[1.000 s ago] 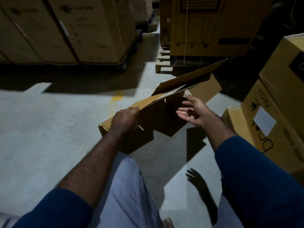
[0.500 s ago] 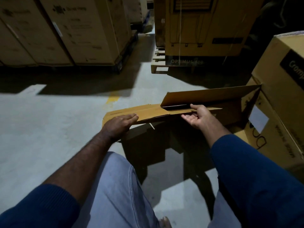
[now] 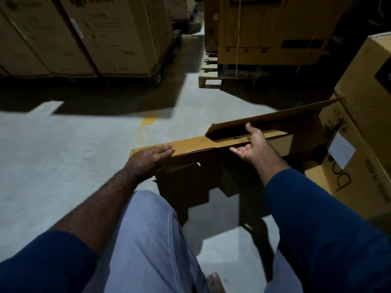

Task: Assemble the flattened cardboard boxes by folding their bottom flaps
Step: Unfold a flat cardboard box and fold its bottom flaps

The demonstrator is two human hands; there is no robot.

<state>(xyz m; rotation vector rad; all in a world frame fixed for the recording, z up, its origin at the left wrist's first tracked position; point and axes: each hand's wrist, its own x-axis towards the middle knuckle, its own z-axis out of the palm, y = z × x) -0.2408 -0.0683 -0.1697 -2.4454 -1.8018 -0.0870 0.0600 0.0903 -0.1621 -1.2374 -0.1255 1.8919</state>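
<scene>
Since half a second ago, the right hand (image 3: 252,144) has turned further palm-up and its thumb has risen to the edge of the upper flap (image 3: 275,120), which now tilts higher toward the right of the frame. The left hand (image 3: 151,158) has flattened. It lies with straight, closed fingers pressed on the near-left end of the cardboard box (image 3: 190,146). The right hand is spread, thumb pointing up against the upper flap, the other fingers loosely fanned just under the lower flap (image 3: 273,135). Shadow makes it hard to tell whether they touch its underside.

The box is held in the air at centre frame, half collapsed and lying nearly level, with a dark slot open between the two flaps. Its underside is in deep shadow, and the shadow falls on the concrete floor (image 3: 63,155) below.

Both forearms emerge from dark blue sleeves (image 3: 317,229). Light blue trousers (image 3: 148,240) fill the lower middle, and bare toes (image 3: 214,282) show at the bottom edge.

At the right of the frame, just beyond the raised flap, stand stacked cartons (image 3: 370,115), one bearing a white label (image 3: 341,150). At upper centre a tall carton (image 3: 264,28) sits on a wooden pallet (image 3: 208,81). More large cartons (image 3: 95,39) line the upper left. A yellow floor mark (image 3: 148,121) shows near the middle.
</scene>
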